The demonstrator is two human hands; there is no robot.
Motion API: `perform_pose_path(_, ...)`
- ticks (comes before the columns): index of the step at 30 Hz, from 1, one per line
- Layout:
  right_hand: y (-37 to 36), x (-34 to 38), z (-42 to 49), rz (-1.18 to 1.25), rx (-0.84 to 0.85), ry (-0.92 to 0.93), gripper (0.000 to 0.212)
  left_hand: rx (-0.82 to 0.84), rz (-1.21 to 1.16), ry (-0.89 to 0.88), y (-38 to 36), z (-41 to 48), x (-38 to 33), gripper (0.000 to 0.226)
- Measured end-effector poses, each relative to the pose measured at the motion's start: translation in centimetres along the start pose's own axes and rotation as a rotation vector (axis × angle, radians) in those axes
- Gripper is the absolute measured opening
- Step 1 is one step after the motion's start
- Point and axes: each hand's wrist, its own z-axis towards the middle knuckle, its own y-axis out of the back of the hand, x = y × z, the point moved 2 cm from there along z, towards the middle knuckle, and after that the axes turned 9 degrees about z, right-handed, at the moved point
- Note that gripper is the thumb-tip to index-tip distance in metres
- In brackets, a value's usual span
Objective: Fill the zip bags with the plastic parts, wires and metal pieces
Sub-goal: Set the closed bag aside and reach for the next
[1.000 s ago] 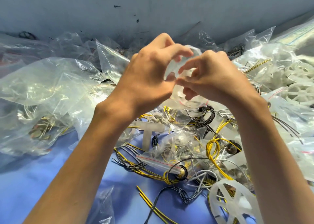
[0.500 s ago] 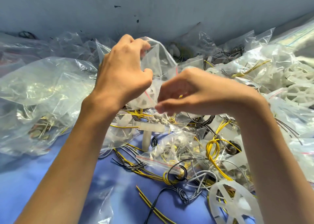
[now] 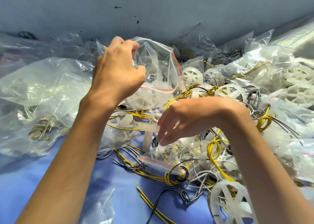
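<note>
Blue bench (image 3: 20,186), cluttered. Left hand (image 3: 117,74) fingers (image 3: 133,45) pinch zip bag (image 3: 158,65) rim; right hand (image 3: 192,120) fingers (image 3: 165,120) spread, apparently empty. Risk: tangled wires (image 3: 215,149) snag, bag mouth collapses.

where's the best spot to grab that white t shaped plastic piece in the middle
I'd pinch the T-shaped piece by its stem, from above, with the free right hand hovering over it; the left hand holds the zip bag. The stem lies flat, pointing toward you and least covered, while the crossbar's left end sits among wires and bags.
</note>
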Motion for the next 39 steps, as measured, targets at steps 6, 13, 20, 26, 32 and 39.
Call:
perform_pose_path(6, -0.4, 0.0, 0.4, -0.015, 0.0, -0.03, 0.037, 0.006, -0.007, -0.015, 0.1, 0.0, 0.0, 0.047)
perform_pose_path(13, 0.4, 0.3, 0.1, 0.046, -0.122, 0.065, 0.025, 0.041, -0.041, -0.066, 0.0, 0.0, -0.2, 0.048)
perform_pose_path(20, -0.6, 0.7, 0.4, -0.002, 0.054, 0.008, 0.027, 0.089, -0.062, -0.097, -0.3, -0.1, -0.3, 0.047)
perform_pose_path(26, -0.7, 1.2, 0.9, -0.007, -0.041, 0.03, 0.027, 0.089, -0.061, -0.1, -0.3, 0.0, -0.3, 0.047)
perform_pose_path(32, -0.7, 1.3, 0.9, -0.07, -0.077, 0.003, 0.033, 0.093, -0.059, -0.108, -0.4, -0.1, -0.4, 0.048)
perform_pose_path(39, -0.9, 1.1, 1.0, -0.081, -0.024, -0.05, 0.039, 0.104, -0.056, -0.114, -0.7, -0.1, -0.4, 0.049)
